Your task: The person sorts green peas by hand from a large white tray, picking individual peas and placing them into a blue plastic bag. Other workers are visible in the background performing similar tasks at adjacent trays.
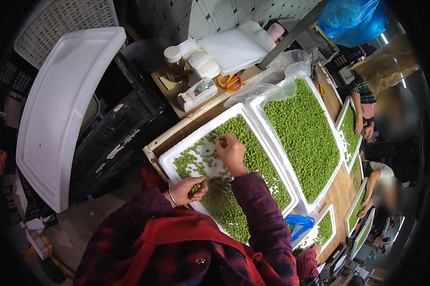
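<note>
A white foam tray (291,200) of loose green peas (238,131) lies on the table before me. Cupped at the tray's near left edge, my left hand (188,190) is curled round a few peas, and a thin band circles its wrist. My right hand (231,153) hovers over the tray's middle with its fingers pinched together. What those fingertips hold, if anything, is too small to make out. Bare white bottom shows between the scattered peas on the tray's left side, while they lie thicker along the far and right sides.
A larger foam box (338,148) heaped with peas adjoins on the right, plastic film (272,86) over its far end. Beyond the tray are red-handled scissors (230,82), a tape dispenser (196,94) and a jar (175,64). Black crates (124,114) stand left. Other people work at right.
</note>
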`<state>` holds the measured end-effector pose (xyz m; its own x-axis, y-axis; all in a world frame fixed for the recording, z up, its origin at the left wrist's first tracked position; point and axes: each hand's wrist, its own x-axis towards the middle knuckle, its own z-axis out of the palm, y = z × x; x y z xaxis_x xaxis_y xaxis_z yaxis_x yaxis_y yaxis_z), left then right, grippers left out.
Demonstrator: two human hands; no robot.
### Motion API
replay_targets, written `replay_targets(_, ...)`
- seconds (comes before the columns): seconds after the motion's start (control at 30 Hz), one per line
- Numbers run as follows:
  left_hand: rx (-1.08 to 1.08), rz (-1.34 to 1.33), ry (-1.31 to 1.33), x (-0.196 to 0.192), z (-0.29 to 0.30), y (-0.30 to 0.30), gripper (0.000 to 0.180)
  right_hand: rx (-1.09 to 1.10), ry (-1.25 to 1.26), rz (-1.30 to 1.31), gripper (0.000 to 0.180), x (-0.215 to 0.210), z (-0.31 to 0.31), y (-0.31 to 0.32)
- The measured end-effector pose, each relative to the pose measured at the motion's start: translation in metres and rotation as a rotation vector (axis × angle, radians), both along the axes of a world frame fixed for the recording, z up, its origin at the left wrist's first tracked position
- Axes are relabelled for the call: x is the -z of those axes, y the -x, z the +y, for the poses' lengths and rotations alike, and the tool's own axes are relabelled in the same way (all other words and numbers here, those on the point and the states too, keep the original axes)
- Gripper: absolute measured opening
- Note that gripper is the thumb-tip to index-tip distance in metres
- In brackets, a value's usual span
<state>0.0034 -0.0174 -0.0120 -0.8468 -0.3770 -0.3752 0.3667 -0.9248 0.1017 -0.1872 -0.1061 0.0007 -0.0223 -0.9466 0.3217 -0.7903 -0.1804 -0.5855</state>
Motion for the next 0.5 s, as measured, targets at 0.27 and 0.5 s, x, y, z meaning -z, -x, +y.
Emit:
replay_targets(0.27,-0.169,-0.065,-0.202,0.007,0.0,0.004,0.028,-0.393,-0.644,-0.565,0.012,-0.05,0.039,0.005)
replay_targets(0.5,-0.069,0.007,-0.141,0.006,-0.002,0.002,0.028,0.109,-0.077,-0.011,0.018,-0.004,-0.015,0.031)
